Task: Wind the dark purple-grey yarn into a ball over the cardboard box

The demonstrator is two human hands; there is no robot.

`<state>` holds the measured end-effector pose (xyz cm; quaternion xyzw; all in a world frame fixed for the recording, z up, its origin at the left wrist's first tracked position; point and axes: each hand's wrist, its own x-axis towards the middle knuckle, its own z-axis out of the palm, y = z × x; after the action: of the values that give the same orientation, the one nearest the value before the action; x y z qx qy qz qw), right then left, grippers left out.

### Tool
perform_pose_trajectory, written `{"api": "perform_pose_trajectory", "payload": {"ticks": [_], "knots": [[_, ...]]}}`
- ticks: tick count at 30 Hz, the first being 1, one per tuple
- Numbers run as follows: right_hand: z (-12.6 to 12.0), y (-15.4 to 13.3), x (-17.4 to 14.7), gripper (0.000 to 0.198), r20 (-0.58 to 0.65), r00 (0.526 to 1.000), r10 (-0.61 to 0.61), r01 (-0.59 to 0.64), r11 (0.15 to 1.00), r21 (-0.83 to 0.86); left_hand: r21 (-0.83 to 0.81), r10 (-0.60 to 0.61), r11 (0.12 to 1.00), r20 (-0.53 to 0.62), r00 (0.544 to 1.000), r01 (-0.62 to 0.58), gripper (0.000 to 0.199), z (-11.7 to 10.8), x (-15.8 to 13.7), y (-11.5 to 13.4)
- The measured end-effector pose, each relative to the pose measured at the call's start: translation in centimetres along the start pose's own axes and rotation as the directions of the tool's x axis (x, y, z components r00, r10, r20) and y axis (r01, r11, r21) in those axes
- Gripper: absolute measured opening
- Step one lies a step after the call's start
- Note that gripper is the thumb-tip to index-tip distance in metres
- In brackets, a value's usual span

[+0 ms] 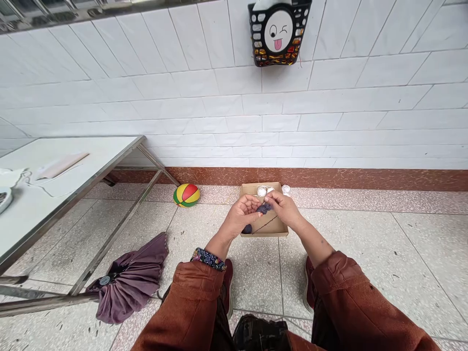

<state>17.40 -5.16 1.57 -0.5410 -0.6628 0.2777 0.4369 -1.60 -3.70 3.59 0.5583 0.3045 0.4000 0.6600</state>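
Observation:
Above a shallow cardboard box (265, 234), my two hands meet at a small bunch of dark purple-blue yarn (263, 208). My left hand (244, 210) curls its fingers and thumb round the bunch from the left. From the other side, my right hand (283, 207) pinches its upper right part between thumb and fingers. What lies right at the fingertips is too small to make out. A dark ball of yarn (247, 228) sits in the box's near left corner, partly behind my left hand. A dark strand (266, 223) slants across the box. White yarn balls (262, 191) lie at its far side.
Another white ball (285, 188) is just outside the box. A colourful ball (186, 195) and a folded purple umbrella (135, 278) lie on the floor to the left, near a metal-legged table (98, 151). A black basket (280, 31) hangs on the tiled wall.

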Motion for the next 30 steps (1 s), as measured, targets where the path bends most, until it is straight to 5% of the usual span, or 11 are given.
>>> {"api": "perform_pose_trajectory", "payload": {"ticks": [7, 12, 19, 23, 30], "knots": [[1.8, -0.4, -0.9, 0.014, 0.155, 0.982, -0.107, 0.117, 0.992, -0.055, -0.15, 0.009, 0.988, -0.201, 0.979, -0.04, 0.036, -0.2, 1.5, -0.6], [1.2, -1.7, -1.5, 0.017, 0.25, 0.953, -0.172, 0.183, 0.983, -0.019, -0.065, 0.045, 0.996, -0.272, 0.961, -0.065, 0.03, -0.1, 1.9, -1.0], [-1.7, -1.8, -0.9, 0.021, 0.076, 0.974, -0.213, 0.208, 0.976, 0.07, 0.21, -0.001, 0.978, -0.052, 0.999, 0.012, 0.025, 0.7, 1.6, -1.0], [-2.1, 0.0, -0.3, 0.019, -0.04, 0.988, -0.15, 0.151, 0.988, 0.039, 0.075, -0.069, 0.995, 0.092, 0.993, 0.062, 0.026, 1.2, 0.9, -0.8], [-0.4, 0.9, -0.8, 0.019, 0.065, 0.991, -0.118, 0.122, 0.991, -0.052, -0.194, -0.007, 0.981, -0.147, 0.989, -0.022, 0.037, 1.1, 2.0, -0.9]]}}
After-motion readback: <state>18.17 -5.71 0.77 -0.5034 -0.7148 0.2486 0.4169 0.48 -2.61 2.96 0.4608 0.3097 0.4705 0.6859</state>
